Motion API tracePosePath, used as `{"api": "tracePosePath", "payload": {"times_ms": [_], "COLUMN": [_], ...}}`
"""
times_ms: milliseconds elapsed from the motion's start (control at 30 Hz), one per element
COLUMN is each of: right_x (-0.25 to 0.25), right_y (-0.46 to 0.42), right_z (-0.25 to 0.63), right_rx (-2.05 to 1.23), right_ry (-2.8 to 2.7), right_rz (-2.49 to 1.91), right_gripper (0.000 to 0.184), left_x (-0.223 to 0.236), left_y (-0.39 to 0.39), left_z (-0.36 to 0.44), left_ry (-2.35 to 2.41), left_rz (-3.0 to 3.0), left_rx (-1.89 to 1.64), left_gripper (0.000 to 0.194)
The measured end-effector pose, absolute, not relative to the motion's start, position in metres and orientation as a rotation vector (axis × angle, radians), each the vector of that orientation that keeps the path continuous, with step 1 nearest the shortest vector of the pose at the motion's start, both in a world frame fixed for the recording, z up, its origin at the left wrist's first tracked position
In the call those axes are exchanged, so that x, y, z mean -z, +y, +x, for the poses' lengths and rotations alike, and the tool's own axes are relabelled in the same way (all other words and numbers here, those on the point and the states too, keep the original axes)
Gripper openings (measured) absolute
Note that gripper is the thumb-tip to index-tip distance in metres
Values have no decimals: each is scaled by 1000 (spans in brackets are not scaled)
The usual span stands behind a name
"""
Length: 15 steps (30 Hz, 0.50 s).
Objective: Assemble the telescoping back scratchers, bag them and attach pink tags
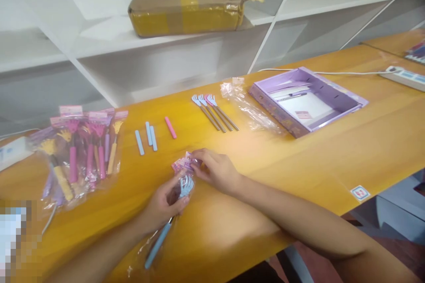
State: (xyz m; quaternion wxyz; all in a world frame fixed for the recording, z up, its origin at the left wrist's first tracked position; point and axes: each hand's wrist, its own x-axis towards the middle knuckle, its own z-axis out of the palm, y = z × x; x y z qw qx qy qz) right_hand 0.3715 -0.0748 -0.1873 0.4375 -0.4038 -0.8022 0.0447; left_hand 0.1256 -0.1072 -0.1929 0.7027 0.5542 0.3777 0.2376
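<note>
My left hand point(168, 201) is closed around a blue back scratcher point(158, 245) inside a clear plastic bag, just below its hand-shaped head. With bent fingers, my right hand point(217, 169) pinches the pink printed header card point(182, 163) at the bag's top. Beyond my hands lie several loose blue handle sleeves point(148, 133) and one pink handle sleeve point(170, 127). Farther back, several metal back scratcher rods point(215, 115) with blue and pink heads rest side by side without sleeves.
Bagged back scratchers point(81, 154) in pink, yellow and purple are piled at left. Empty clear bags point(250, 106) lie beside a purple box point(288, 124) holding a pen and cards. A taped carton point(189, 11) sits on the white shelf; a power strip point(405, 77) is far right.
</note>
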Motion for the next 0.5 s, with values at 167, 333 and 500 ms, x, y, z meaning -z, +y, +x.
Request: {"api": "tracePosePath", "payload": {"times_ms": [167, 333, 500], "right_x": [187, 181, 178], "right_y": [-75, -75, -74], "right_z": [370, 370, 373], "right_rx": [-48, -46, 13], "right_ry": [-1984, -2012, -2013], "right_rz": [-1024, -955, -954], "right_gripper": [9, 14, 9], "left_x": [191, 192, 193], "left_y": [-109, -111, -110], "left_z": [127, 125, 124], "left_ry": [842, 856, 867], "left_rz": [1228, 1256, 1266], "left_rx": [-513, -519, -497], "left_gripper": [79, 80, 79]}}
